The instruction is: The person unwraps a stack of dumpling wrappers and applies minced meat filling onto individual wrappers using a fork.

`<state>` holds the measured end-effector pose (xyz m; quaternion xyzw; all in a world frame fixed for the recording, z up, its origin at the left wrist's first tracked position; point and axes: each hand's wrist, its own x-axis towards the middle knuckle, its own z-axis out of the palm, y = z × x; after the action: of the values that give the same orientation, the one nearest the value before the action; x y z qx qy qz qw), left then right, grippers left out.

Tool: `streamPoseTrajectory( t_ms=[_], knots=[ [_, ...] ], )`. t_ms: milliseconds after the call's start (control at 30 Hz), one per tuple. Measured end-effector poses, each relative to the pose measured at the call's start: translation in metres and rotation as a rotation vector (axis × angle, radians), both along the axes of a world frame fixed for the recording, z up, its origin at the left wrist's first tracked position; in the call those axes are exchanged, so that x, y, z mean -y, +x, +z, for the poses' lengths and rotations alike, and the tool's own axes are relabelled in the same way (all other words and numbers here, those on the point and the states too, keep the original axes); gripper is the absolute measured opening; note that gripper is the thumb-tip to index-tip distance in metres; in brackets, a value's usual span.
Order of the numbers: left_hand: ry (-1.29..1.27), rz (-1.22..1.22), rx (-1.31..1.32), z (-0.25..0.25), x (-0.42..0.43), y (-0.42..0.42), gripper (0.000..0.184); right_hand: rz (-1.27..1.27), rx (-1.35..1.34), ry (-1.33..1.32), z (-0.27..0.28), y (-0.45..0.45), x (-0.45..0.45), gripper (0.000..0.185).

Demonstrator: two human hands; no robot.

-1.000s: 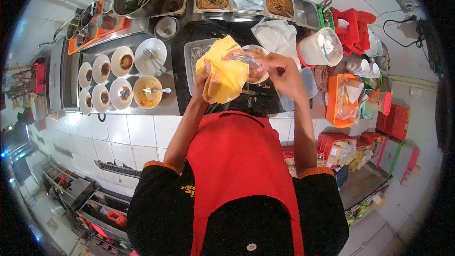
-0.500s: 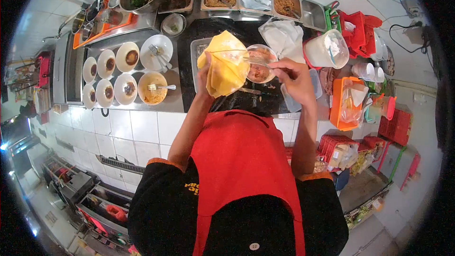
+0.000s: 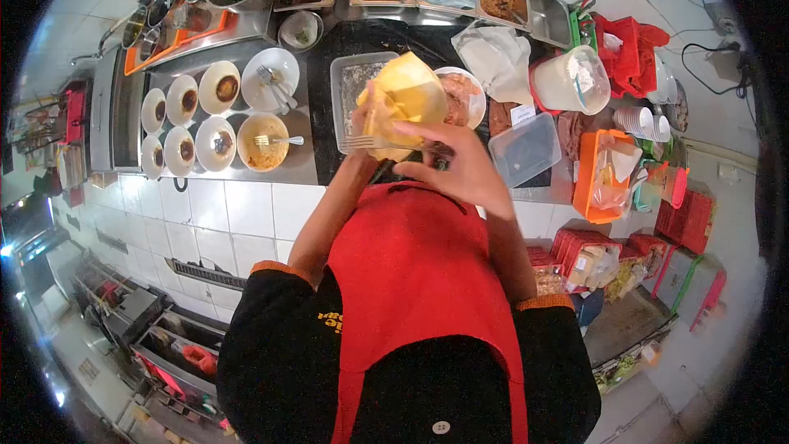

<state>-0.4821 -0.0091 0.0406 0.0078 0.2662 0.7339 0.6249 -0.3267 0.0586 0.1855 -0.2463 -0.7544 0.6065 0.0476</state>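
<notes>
Swung the fork (image 3: 380,143) leftward since half a second ago, away from the bowl of pink filling (image 3: 477,107) and in front of the yellow sheets (image 3: 415,90). Brought the right grip (image 3: 460,160) across with it, fingers spread near the sheets' lower right edge, keeping hold of the fork with tines pointing left; cannot tell whether fork and sheets touch. Clasping the stack of sheets from its left side with the left grip (image 3: 368,111), closed on a folded part. Held up over the tabletop (image 3: 300,171), between a grey tray (image 3: 335,103) dusted with whitish powder and the bowl of pink filling, partly covering both. Can see, right of that bowl, a clear box (image 3: 530,152), freed from behind the right arm, and farther back a tub of white powder (image 3: 542,82). Can also make out, at the left, six white bowls (image 3: 203,152) with dark contents, set in two rows.
</notes>
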Motion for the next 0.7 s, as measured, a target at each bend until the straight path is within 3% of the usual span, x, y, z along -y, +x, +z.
streamPoseTrajectory(
  t_ms=[33,100,167,300,333,567,700],
  knots=[
    [-0.005,0.003,0.005,-0.004,0.004,-0.005,0.068,0.003,0.005,-0.005,-0.007,0.008,-0.007,0.038],
    [0.217,0.105,0.212,-0.018,0.011,-0.019,0.069,-0.231,-0.299,0.030,-0.036,0.027,-0.027,0.031],
    [0.180,0.171,0.164,-0.020,0.015,-0.033,0.063,-0.317,0.071,0.165,-0.055,0.060,-0.061,0.023],
    [0.064,0.302,0.031,-0.051,0.022,-0.051,0.056,-0.337,0.474,0.485,-0.167,0.097,-0.090,0.022],
    [0.069,0.304,-0.006,-0.051,0.023,-0.048,0.054,-0.364,0.615,0.642,-0.170,0.095,-0.088,0.023],
    [0.032,0.207,0.030,-0.025,0.034,-0.036,0.052,-0.296,0.554,0.617,-0.158,0.088,-0.087,0.016],
    [-0.044,0.242,0.002,-0.039,0.037,-0.032,0.051,-0.148,0.664,0.720,-0.178,0.082,-0.089,0.022]
  ],
)
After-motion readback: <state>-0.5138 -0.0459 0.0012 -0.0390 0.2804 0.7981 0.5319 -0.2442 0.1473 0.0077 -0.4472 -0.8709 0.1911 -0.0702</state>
